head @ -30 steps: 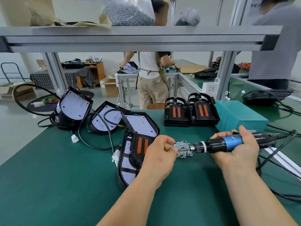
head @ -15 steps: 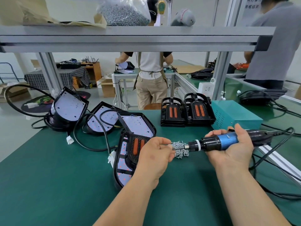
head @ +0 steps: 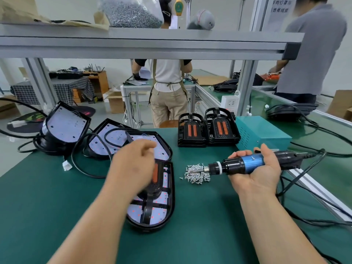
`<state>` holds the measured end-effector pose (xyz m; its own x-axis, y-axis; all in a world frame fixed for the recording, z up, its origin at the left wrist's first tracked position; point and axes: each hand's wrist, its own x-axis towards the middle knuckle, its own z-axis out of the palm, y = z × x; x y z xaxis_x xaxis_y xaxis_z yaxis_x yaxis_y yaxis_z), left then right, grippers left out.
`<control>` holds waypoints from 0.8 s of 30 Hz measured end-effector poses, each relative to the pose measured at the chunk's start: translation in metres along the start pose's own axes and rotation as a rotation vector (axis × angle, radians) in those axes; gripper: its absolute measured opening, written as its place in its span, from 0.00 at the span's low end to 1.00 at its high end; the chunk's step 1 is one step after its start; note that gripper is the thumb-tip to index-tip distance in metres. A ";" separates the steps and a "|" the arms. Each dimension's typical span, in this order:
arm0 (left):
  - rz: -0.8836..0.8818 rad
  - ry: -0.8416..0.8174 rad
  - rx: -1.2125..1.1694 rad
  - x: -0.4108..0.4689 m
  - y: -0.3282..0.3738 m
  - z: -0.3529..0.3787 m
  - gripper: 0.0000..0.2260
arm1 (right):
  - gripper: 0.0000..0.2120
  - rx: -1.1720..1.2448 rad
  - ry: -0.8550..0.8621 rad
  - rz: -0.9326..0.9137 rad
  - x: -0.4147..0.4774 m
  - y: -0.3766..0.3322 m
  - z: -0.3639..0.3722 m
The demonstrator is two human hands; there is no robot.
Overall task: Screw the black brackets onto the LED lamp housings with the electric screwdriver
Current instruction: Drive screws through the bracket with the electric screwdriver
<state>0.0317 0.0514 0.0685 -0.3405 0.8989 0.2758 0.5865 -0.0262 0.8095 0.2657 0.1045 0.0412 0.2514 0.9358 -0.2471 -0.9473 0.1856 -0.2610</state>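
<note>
On the green surface (head: 57, 197) there are 4 lamp housings (head: 64, 128), 2 stacks of black brackets (head: 191, 130), 1 more bracket (head: 147, 210) on the nearest housing, 1 electric screwdriver (head: 245, 165), 1 loose pile of screws (head: 197, 175), too many to count, and 1 teal box (head: 266, 134). The shelf (head: 133, 44) above carries 1 bag of screws (head: 133, 12). 2 other people (head: 169, 82) stand behind.

We see our left hand (head: 133, 166) only as a blur over the lamp housing (head: 172, 197), hiding the upper part of its black bracket (head: 152, 193), and we cannot tell whether the fingers hold anything.
</note>
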 end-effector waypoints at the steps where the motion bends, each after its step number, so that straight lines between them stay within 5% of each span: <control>1: -0.021 0.027 0.040 0.005 -0.006 -0.012 0.08 | 0.09 -0.004 -0.003 0.000 0.000 0.001 0.000; 7: -0.240 0.007 0.008 -0.002 -0.054 -0.033 0.13 | 0.09 -0.053 -0.050 0.000 -0.004 0.011 0.001; 12: 0.082 0.122 0.114 -0.022 -0.040 -0.030 0.05 | 0.08 -0.065 -0.111 0.007 -0.014 0.018 0.007; 17: 0.254 -0.134 0.055 -0.044 -0.020 -0.012 0.05 | 0.12 -0.057 -0.232 0.014 -0.026 0.022 0.013; 24: 0.320 -0.147 0.167 -0.047 -0.019 -0.011 0.05 | 0.11 -0.079 -0.246 0.036 -0.032 0.028 0.014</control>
<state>0.0283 0.0052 0.0455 -0.0198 0.9102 0.4138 0.7614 -0.2545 0.5962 0.2279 0.0846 0.0549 0.1530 0.9879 -0.0258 -0.9338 0.1359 -0.3310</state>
